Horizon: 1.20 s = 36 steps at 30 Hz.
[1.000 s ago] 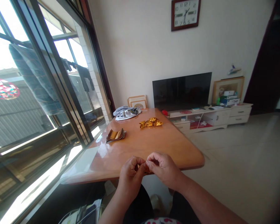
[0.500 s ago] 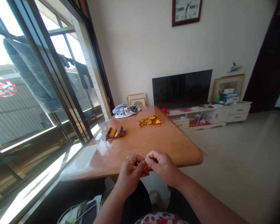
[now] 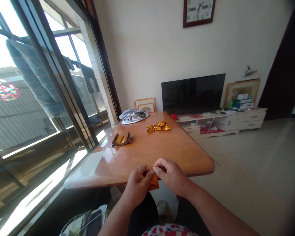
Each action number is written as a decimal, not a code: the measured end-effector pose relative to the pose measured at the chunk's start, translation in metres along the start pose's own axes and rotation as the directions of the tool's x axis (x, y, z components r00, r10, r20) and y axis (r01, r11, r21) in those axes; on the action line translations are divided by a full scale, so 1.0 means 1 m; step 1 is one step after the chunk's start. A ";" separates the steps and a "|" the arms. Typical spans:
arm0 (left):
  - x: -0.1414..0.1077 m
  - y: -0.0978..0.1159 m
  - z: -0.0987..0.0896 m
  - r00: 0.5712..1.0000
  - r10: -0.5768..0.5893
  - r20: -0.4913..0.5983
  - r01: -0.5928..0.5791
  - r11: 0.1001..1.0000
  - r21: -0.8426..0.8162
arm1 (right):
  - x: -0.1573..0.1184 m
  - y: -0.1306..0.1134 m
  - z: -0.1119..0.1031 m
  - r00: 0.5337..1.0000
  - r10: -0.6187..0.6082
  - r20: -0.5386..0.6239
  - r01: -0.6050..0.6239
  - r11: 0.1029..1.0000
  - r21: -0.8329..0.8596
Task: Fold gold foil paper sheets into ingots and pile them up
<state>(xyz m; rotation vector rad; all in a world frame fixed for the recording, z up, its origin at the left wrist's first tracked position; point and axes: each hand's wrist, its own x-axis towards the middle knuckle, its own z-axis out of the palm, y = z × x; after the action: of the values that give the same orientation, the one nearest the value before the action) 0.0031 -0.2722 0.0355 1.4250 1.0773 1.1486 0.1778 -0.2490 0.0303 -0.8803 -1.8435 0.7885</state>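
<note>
While the left hand (image 3: pixel 138 182) pinches an orange piece of foil (image 3: pixel 154 185) between thumb and bent fingers, the right hand (image 3: pixel 170 172) nips its top with fingertips pressed together, low in the centre of the head view, by the table's (image 3: pixel 142 152) near edge. From where I stand, a curled stack of gold sheets (image 3: pixel 121 139) lies left of centre, shiny gold bundles (image 3: pixel 159 127) farther up, grey cloth (image 3: pixel 132 117) beyond.

Your left hand (image 3: pixel 139 182) and right hand (image 3: pixel 171 173) pinch a small folded orange-gold foil piece (image 3: pixel 154 185); on your glossy brown wooden table (image 3: pixel 179 149): curved gold-brown sheet stack (image 3: pixel 122 139), crumpled shiny gold foil pieces (image 3: pixel 159 127)
</note>
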 end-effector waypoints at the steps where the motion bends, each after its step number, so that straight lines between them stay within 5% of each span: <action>1: 0.000 0.001 0.001 1.000 -0.012 0.004 0.012 1.000 -0.022 | 0.000 -0.001 0.000 1.000 -0.014 -0.005 0.013 1.000 -0.025; 9: 0.002 -0.004 0.002 0.992 -0.078 0.097 0.094 0.981 -0.170 | -0.002 0.005 0.001 0.999 0.028 -0.034 -0.027 0.999 0.037; 18: 0.002 -0.007 -0.001 0.997 -0.073 0.035 0.078 0.983 -0.165 | -0.002 0.017 0.006 0.993 0.120 0.021 -0.121 0.960 0.253; 29: 0.003 -0.007 -0.002 0.998 -0.068 0.003 0.068 0.985 -0.159 | -0.004 0.002 0.004 0.993 -0.005 -0.116 0.007 1.000 0.020; 36: 0.005 -0.010 -0.002 0.997 -0.073 -0.008 0.070 0.981 -0.182 | -0.004 0.002 0.004 0.988 0.037 -0.147 -0.026 0.997 0.074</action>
<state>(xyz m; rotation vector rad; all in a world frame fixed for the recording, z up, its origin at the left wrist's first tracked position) 0.0017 -0.2658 0.0266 1.2284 0.9993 1.1759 0.1759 -0.2517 0.0257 -0.8996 -1.6648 0.7833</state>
